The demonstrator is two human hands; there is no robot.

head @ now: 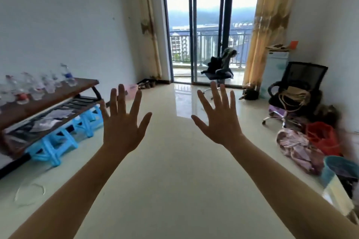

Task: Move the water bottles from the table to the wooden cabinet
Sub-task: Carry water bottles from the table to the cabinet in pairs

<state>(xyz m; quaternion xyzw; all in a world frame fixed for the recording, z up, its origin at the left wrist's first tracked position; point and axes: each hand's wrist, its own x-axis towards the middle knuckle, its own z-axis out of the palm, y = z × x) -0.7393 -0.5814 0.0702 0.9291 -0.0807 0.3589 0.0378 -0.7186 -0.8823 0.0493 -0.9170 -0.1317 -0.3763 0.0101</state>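
Several clear plastic water bottles (pixel 37 86) stand in a row on a brown wooden top (pixel 58 97) at the left, along the wall. One bottle (pixel 68 75) at the far end has a blue label. My left hand (pixel 122 120) and my right hand (pixel 219 116) are both raised in front of me over the floor, fingers spread wide, palms away, holding nothing. Both hands are well to the right of the bottles and touch nothing.
Blue plastic stools (pixel 58 141) sit under the wooden top's slatted lower shelf. A black office chair (pixel 295 93), a red bag (pixel 322 136) and a pile of cloth (pixel 297 147) crowd the right wall. A glass balcony door (pixel 209 35) lies ahead across pale tiled floor.
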